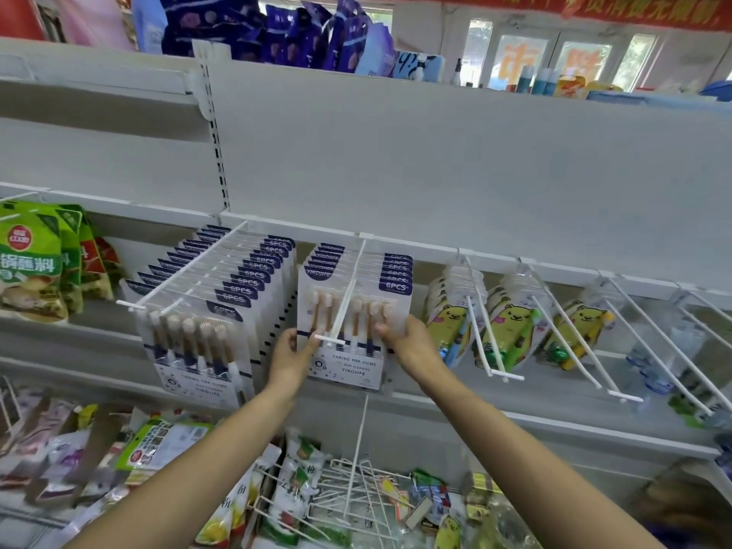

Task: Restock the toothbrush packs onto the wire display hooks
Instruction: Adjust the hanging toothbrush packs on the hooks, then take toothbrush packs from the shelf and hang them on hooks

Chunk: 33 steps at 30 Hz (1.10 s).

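White shelving unit [435, 160]: a bare back panel rises above the grip, with a horizontal rail carrying the wire display hooks at about hand height.

Full row of toothbrush packs [206, 311]: hangs on the wire hook [186, 271] to the left of the grip, filled almost to the hook tip; the front pack hangs tilted, its lower edge swung toward the left hand.

Centre row of toothbrush packs [356, 271]: hangs on the centre wire hook [350, 289], directly behind the grip. It is a shorter row, sitting near the rail.

Front toothbrush pack [348, 364]: the item in the grip. It is held upright, face outward, on or just at the centre hook; whether its hang hole is threaded cannot be told. The hook's tip bar crosses its face between the two hands.

Left hand [293, 360]: grips the left edge of the front pack, fingers curled onto the face, touching the hook tip bar.

Right hand [408, 340]: grips the right edge of the same pack, fingertips wrapped onto the face at brush-head level.

Yellow bear-print packs [511, 330]: hang on three hooks to the right of the grip, near the right wrist.

Loose white wire hooks [356, 485]: lie below the grip, among mixed packets on the lower shelf.
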Each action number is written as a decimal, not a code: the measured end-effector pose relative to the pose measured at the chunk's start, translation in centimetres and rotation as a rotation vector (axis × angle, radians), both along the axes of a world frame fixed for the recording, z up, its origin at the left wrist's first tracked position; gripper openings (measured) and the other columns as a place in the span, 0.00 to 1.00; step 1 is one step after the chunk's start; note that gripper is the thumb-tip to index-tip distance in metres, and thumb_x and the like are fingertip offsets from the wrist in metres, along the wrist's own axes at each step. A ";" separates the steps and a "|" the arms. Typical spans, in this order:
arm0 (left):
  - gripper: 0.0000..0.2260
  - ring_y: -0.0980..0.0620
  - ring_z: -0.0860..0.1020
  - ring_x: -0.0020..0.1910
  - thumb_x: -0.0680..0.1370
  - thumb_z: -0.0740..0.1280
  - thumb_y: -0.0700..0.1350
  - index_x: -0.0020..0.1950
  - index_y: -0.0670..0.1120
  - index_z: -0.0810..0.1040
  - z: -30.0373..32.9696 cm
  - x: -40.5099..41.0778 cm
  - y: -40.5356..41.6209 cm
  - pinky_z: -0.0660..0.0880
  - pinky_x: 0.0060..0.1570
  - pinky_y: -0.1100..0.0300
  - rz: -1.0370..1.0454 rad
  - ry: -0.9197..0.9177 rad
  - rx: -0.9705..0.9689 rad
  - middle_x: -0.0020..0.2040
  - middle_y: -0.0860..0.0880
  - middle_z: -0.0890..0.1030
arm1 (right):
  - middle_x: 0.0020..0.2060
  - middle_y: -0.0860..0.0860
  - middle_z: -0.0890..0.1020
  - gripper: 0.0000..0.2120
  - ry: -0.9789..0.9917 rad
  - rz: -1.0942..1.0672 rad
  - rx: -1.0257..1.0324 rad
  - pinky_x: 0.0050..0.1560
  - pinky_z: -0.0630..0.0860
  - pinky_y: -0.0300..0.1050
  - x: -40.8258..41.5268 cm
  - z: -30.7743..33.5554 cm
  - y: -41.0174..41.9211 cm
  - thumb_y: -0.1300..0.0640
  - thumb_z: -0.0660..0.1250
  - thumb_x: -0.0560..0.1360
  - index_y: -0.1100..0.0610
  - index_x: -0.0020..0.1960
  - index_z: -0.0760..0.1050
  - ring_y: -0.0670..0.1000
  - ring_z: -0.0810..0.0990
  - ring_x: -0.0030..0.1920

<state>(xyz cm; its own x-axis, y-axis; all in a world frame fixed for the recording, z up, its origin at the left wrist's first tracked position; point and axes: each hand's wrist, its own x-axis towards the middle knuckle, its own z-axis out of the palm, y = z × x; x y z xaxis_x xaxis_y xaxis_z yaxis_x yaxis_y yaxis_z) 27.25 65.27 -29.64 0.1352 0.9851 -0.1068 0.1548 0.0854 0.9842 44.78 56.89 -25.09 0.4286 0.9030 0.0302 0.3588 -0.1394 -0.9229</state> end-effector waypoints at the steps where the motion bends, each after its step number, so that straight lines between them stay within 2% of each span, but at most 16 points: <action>1: 0.16 0.47 0.76 0.59 0.79 0.68 0.46 0.65 0.44 0.70 -0.2 -0.1 -0.6 0.72 0.52 0.56 -0.005 0.005 -0.004 0.64 0.43 0.76 | 0.54 0.51 0.83 0.11 -0.112 0.021 -0.046 0.56 0.77 0.50 0.1 0.0 -0.4 0.52 0.64 0.81 0.54 0.61 0.76 0.51 0.81 0.54; 2: 0.23 0.44 0.73 0.65 0.78 0.69 0.48 0.70 0.44 0.67 -0.4 -0.2 -1.3 0.72 0.58 0.53 -0.009 0.039 0.016 0.68 0.43 0.72 | 0.53 0.53 0.83 0.12 -0.213 0.031 -0.108 0.53 0.77 0.48 0.3 -0.1 -1.0 0.52 0.64 0.80 0.56 0.61 0.75 0.53 0.81 0.54; 4: 0.35 0.43 0.62 0.74 0.76 0.72 0.50 0.77 0.46 0.58 -0.9 -0.4 -3.2 0.64 0.70 0.46 -0.021 0.184 0.125 0.76 0.44 0.61 | 0.55 0.56 0.80 0.18 -0.342 0.031 -0.241 0.52 0.76 0.48 1.0 -0.6 -2.7 0.54 0.67 0.78 0.59 0.64 0.70 0.57 0.80 0.56; 6: 0.38 0.45 0.55 0.76 0.75 0.74 0.48 0.79 0.47 0.55 -1.8 -0.6 -5.1 0.56 0.74 0.46 -0.051 0.327 0.306 0.78 0.47 0.53 | 0.60 0.57 0.78 0.23 -0.481 0.059 -0.321 0.56 0.74 0.48 1.8 -1.1 -5.2 0.55 0.68 0.78 0.60 0.69 0.66 0.58 0.78 0.60; 8: 0.35 0.52 0.54 0.75 0.74 0.74 0.43 0.77 0.51 0.60 -2.6 -0.4 -6.5 0.55 0.74 0.50 -0.158 0.406 0.534 0.77 0.51 0.56 | 0.66 0.55 0.76 0.23 -0.666 0.118 -0.322 0.61 0.72 0.48 2.9 -1.6 -8.1 0.53 0.68 0.79 0.57 0.70 0.67 0.57 0.75 0.65; 11: 0.25 0.65 0.57 0.68 0.76 0.71 0.43 0.71 0.55 0.70 -2.9 1.2 -8.3 0.57 0.71 0.58 -0.471 0.487 0.762 0.70 0.58 0.67 | 0.69 0.52 0.73 0.23 -0.846 0.200 -0.306 0.65 0.72 0.50 5.5 -2.4 -12.9 0.52 0.66 0.79 0.52 0.72 0.67 0.55 0.73 0.68; 14: 0.16 0.66 0.66 0.64 0.76 0.71 0.42 0.62 0.56 0.79 -2.1 4.2 -9.9 0.63 0.69 0.62 -0.705 0.468 0.917 0.62 0.59 0.77 | 0.69 0.48 0.74 0.23 -0.940 0.226 -0.303 0.64 0.73 0.50 8.5 -2.4 -17.3 0.53 0.65 0.78 0.50 0.73 0.68 0.53 0.73 0.67; 16: 0.14 0.66 0.67 0.64 0.77 0.70 0.45 0.61 0.56 0.79 -1.4 7.0 -11.4 0.61 0.68 0.68 -0.796 0.483 1.011 0.61 0.60 0.78 | 0.69 0.47 0.74 0.23 -0.985 0.200 -0.282 0.64 0.73 0.49 10.5 -2.0 -20.1 0.52 0.66 0.78 0.49 0.72 0.68 0.51 0.74 0.68; 18: 0.14 0.65 0.69 0.65 0.77 0.69 0.48 0.63 0.55 0.79 -0.8 10.2 -13.1 0.61 0.68 0.70 -0.874 0.476 1.103 0.62 0.60 0.78 | 0.69 0.47 0.74 0.25 -1.007 0.166 -0.255 0.65 0.72 0.49 12.6 -1.7 -22.9 0.49 0.67 0.77 0.50 0.72 0.69 0.51 0.73 0.68; 22: 0.18 0.56 0.72 0.67 0.77 0.69 0.54 0.66 0.53 0.77 0.7 17.6 -16.9 0.67 0.70 0.58 -1.024 0.508 1.304 0.64 0.56 0.78 | 0.68 0.50 0.75 0.27 -1.090 0.137 -0.204 0.67 0.72 0.50 18.3 -1.3 -29.2 0.46 0.68 0.75 0.53 0.72 0.70 0.53 0.73 0.68; 25: 0.20 0.54 0.72 0.68 0.77 0.68 0.58 0.67 0.52 0.76 1.8 23.4 -20.8 0.62 0.73 0.54 -1.056 0.557 1.470 0.65 0.55 0.78 | 0.70 0.50 0.74 0.28 -1.145 0.109 -0.189 0.71 0.70 0.50 23.4 -0.9 -34.7 0.43 0.67 0.75 0.53 0.73 0.69 0.53 0.71 0.70; 28: 0.23 0.55 0.70 0.70 0.78 0.66 0.60 0.70 0.53 0.74 2.7 29.2 -25.8 0.59 0.75 0.55 -1.077 0.550 1.526 0.68 0.56 0.76 | 0.70 0.50 0.74 0.31 -1.171 0.070 -0.192 0.72 0.68 0.49 28.8 -0.8 -40.9 0.41 0.68 0.74 0.53 0.73 0.69 0.52 0.71 0.71; 33: 0.27 0.56 0.68 0.72 0.77 0.63 0.66 0.72 0.55 0.71 4.0 39.4 -35.3 0.61 0.74 0.57 -1.130 0.491 1.528 0.71 0.57 0.73 | 0.69 0.48 0.75 0.33 -1.149 0.044 -0.182 0.71 0.70 0.49 38.5 -0.3 -51.6 0.40 0.71 0.72 0.52 0.72 0.71 0.51 0.72 0.70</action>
